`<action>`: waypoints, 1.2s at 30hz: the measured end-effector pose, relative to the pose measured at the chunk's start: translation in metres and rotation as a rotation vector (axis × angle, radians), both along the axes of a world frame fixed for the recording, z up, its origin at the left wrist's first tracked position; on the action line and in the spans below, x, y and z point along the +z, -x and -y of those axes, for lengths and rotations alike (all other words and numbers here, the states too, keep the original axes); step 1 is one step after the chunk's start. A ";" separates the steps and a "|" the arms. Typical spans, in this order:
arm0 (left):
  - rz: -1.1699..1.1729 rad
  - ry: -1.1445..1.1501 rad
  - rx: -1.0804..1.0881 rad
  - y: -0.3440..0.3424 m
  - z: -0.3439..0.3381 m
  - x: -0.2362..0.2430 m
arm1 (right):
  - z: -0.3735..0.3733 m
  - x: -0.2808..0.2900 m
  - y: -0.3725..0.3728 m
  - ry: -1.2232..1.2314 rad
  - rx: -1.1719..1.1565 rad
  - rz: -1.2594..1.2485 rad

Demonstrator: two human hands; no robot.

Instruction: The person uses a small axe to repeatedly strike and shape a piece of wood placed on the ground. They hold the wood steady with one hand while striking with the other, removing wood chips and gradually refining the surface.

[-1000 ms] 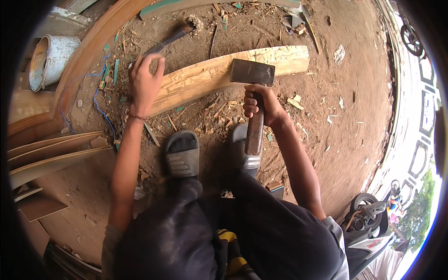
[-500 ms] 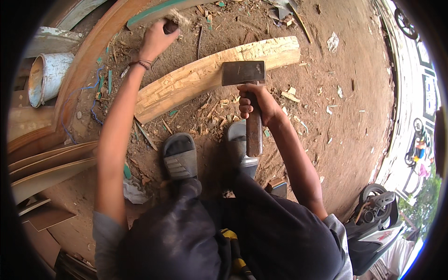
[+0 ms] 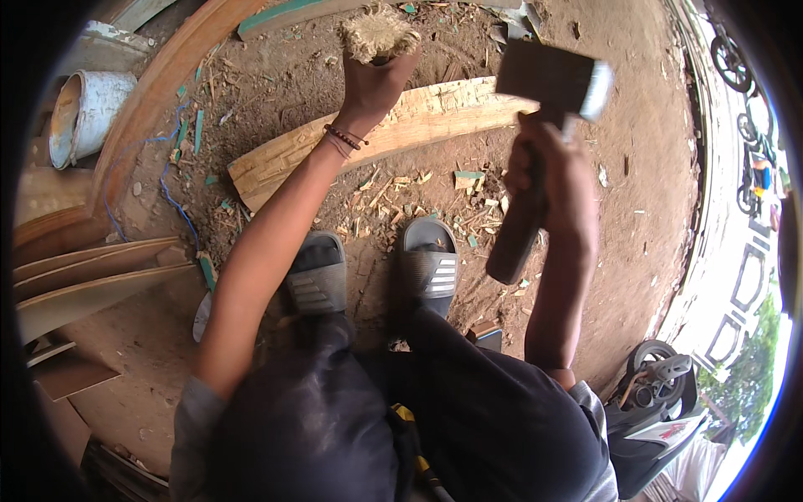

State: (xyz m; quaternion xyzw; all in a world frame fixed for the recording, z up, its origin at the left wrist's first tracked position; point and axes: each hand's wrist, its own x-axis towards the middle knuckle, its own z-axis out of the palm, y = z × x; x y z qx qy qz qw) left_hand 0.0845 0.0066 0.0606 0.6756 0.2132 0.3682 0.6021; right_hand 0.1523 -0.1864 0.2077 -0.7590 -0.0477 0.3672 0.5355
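Observation:
My left hand (image 3: 372,92) is wrapped around a chisel (image 3: 378,33), whose frayed, mushroomed wooden handle end points up at me. The hand hides its blade. Behind that wrist lies a curved piece of timber (image 3: 452,110) on the ground, its face marked with rough chopped cuts. I cannot tell whether the chisel touches the timber. In my right hand (image 3: 559,180) is a mallet (image 3: 548,75) with a dark block head and thick handle, lifted at the timber's right end and slightly blurred. Wood chips (image 3: 401,201) lie scattered between the timber and my feet.
My sandalled feet (image 3: 431,268) stand just below the timber. Curved wooden frame pieces (image 3: 142,109), a worn bucket (image 3: 96,117) and thin boards (image 3: 100,284) lie left. A blue string (image 3: 171,201) crosses the dirt. A parked motorbike (image 3: 661,410) is at lower right.
My left hand has moved right with the chisel, from beyond the timber's left part to over its middle. The mallet has gone up and right, its head now tilted.

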 end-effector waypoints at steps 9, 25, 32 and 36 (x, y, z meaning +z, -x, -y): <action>-0.306 -0.143 -0.210 -0.010 0.001 0.003 | -0.020 0.114 -0.008 -0.561 0.174 0.005; -0.121 0.362 -0.060 0.009 -0.022 -0.005 | 0.070 -0.127 -0.002 -1.033 -0.324 -1.445; 0.031 0.113 -0.057 -0.002 -0.013 0.006 | 0.047 -0.113 0.004 -0.938 -0.453 -1.482; -0.068 -0.213 0.005 -0.005 -0.009 0.014 | 0.038 -0.071 0.010 -0.458 -0.108 -0.766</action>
